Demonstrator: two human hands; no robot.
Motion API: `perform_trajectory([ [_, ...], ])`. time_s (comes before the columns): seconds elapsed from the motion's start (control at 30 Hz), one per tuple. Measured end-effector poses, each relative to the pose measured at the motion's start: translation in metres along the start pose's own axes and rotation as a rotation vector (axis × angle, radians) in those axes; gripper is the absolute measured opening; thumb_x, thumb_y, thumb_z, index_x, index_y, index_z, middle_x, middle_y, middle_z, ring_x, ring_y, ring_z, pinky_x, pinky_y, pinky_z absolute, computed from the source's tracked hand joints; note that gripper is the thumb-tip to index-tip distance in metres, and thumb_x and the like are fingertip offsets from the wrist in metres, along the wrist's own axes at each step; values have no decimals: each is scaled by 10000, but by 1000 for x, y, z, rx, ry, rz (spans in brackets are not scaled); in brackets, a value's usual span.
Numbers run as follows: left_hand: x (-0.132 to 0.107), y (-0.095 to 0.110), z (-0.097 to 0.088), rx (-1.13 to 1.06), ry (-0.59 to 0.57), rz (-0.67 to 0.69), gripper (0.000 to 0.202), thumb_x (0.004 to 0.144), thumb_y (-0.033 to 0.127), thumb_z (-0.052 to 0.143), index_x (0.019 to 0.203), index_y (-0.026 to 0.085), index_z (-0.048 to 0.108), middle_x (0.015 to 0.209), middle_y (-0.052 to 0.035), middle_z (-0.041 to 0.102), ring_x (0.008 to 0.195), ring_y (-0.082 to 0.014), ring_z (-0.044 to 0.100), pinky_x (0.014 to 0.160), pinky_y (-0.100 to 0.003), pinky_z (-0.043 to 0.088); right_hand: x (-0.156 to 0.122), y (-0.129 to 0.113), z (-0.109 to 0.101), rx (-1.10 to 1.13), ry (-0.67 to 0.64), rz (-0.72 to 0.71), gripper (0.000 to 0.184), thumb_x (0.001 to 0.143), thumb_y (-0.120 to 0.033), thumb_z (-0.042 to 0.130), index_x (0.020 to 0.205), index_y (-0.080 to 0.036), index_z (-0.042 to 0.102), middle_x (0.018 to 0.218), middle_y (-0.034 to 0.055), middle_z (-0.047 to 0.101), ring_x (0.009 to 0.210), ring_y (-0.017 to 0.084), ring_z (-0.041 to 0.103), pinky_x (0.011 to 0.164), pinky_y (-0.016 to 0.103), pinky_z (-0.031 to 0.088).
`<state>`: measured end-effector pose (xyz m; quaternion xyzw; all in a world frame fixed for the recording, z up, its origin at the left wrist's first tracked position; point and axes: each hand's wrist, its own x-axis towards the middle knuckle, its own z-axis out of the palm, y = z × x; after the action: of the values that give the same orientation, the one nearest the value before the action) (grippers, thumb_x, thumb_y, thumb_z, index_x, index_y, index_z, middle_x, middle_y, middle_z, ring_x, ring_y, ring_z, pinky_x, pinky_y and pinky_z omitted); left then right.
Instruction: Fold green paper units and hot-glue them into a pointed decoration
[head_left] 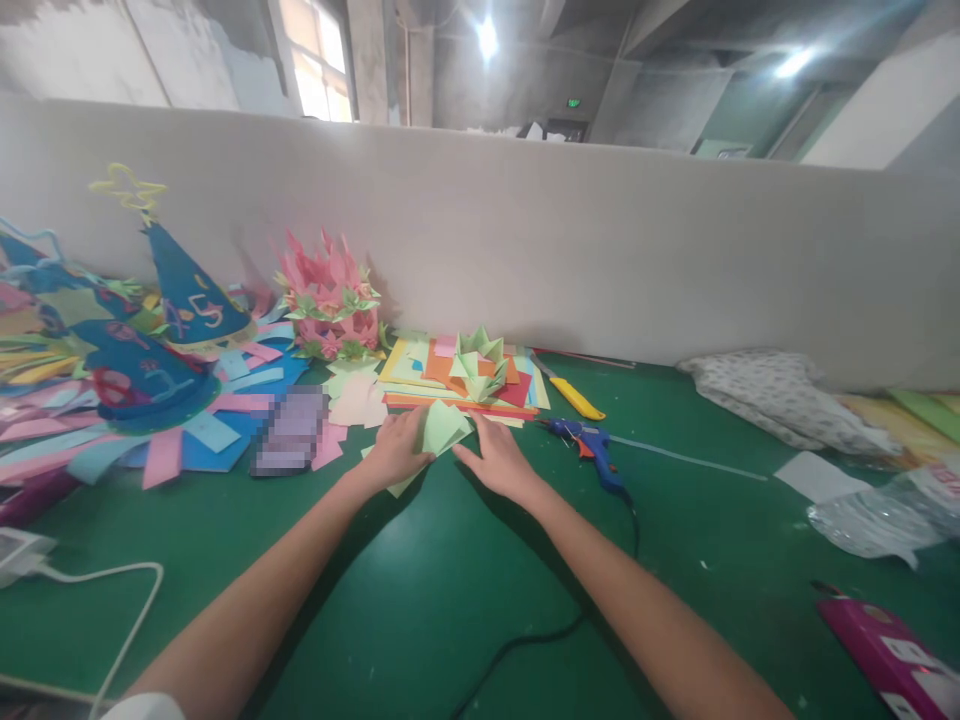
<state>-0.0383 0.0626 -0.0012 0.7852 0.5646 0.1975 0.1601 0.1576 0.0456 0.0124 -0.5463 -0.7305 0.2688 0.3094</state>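
Note:
A partly folded sheet of light green paper (444,427) is held above the green table between my two hands. My left hand (401,447) pinches its left side. On the paper's right corner sit the closed fingers of my right hand (495,458). Beneath my left hand lies another light green piece of paper (405,485). Just beyond my hands, a folded green paper flower (481,365) with pointed petals rests on a stack of coloured paper (409,375).
Blue cone hats (191,290) with paper strips and a pink paper crown (330,290) stand left. A phone (291,430) lies nearby. Rightward are a yellow cutter (574,395), a blue glue gun (589,445) with black cord, a plastic bottle (885,510) and a magenta power strip (885,645).

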Motion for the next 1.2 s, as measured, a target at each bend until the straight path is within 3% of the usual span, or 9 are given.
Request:
perform_trajectory([
  [0.1,-2,2,5,-98,29,35,775,660,226,676,1346,157,321,1258,-159,492,1209,-334,428,1010,-483,327,20,-9,18,52,25,25,552,713,-231,638,1235,-161,473,1257,146,533,1221,307,426,1025,482,300],
  [0.23,-7,9,6,-259,79,121,814,658,136,637,1377,190,259,1334,-150,370,1253,-305,380,1040,-470,332,27,-9,25,180,34,96,630,711,-200,615,1290,-195,366,1092,96,608,1037,247,574,879,425,447],
  [0.37,-16,26,2,-271,78,216,849,674,52,569,1415,202,182,1318,-150,337,1245,-298,378,1023,-472,368,13,-8,11,333,17,130,690,696,-177,607,1309,-247,299,976,27,639,889,185,632,742,335,506],
  [0.5,-29,49,-3,-232,-41,378,818,711,-2,469,1433,232,164,1295,-134,383,1203,-277,428,972,-441,423,-15,-13,-13,619,-51,209,669,646,-217,660,1253,-256,383,835,-9,639,742,178,628,631,299,495],
  [0.63,-37,64,-11,-208,-67,456,751,759,6,419,1432,259,201,1266,-111,471,1139,-246,498,920,-390,452,-44,-15,-29,677,-39,198,566,667,-275,664,1186,-264,438,797,-19,616,730,175,606,629,292,483],
  [0.77,-35,60,-19,-233,-25,244,528,780,126,527,1287,263,469,1051,-55,640,959,-224,600,841,-349,475,-63,-11,-37,644,87,193,488,699,-310,657,1142,-277,455,872,2,583,784,184,588,710,329,498],
  [0.9,-33,45,-19,-461,31,10,298,722,280,653,1016,232,640,965,-29,668,814,-191,614,736,-294,489,-69,-1,-36,666,227,182,481,702,-320,664,1128,-286,442,976,29,540,815,189,570,742,346,502],
  [1.03,-39,41,-6,-856,35,-186,304,708,364,660,926,166,586,717,15,585,591,-111,532,543,-213,434,-66,11,-27,685,250,169,539,697,-300,664,1160,-289,388,996,25,519,837,181,568,763,342,494],
  [1.2,-48,43,14,-936,71,-194,314,698,325,663,927,184,501,745,40,511,614,-87,475,562,-190,387,-65,19,-20,641,252,176,586,718,-286,628,1216,-274,320,1042,39,533,949,193,558,839,365,463],
])
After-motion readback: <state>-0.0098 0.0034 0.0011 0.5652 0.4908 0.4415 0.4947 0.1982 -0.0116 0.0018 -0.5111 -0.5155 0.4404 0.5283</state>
